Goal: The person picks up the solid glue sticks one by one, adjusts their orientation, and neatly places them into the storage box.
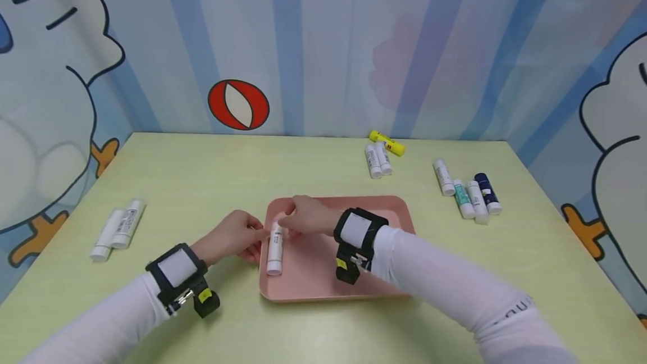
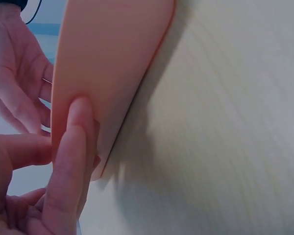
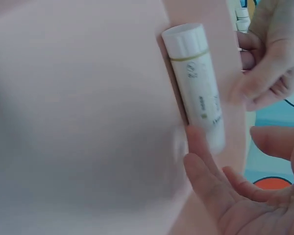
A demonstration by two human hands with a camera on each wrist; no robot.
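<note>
Rn L hand (image 1: 233, 236) pinches tray (image 1: 310, 274) @ edge

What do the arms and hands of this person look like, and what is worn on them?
Both arms wear white sleeves; the right one has dark lettering, not fully readable. Each wrist has a black band with a white panel, and a small black box with a yellow sticker. The left hand and right hand wear no gloves.

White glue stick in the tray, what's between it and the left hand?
The pink tray's left rim. In the head view, the white glue stick lies just inside it, while the left hand meets it from outside.
</note>
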